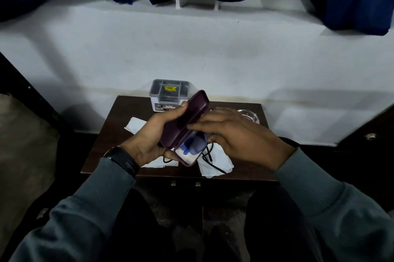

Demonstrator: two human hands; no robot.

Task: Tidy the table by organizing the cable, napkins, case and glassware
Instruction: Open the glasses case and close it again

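Case step: my left hand [149, 136] grips the case [187, 115] open above the worktop [110, 144]; my right hand [238, 134] lies flat-fingered, seemingly seating the glasses [193, 144]. Next I'd fold the lid shut.

A single head-worn view looks forward and down from above the near edge of the table [119, 134]. It sits close in, facing the far edge and the white wall [213, 59].

The purple case [187, 115] looks smooth and faintly glossy, the table [128, 106] dark polished wood, the napkins [221, 156] thin white paper.
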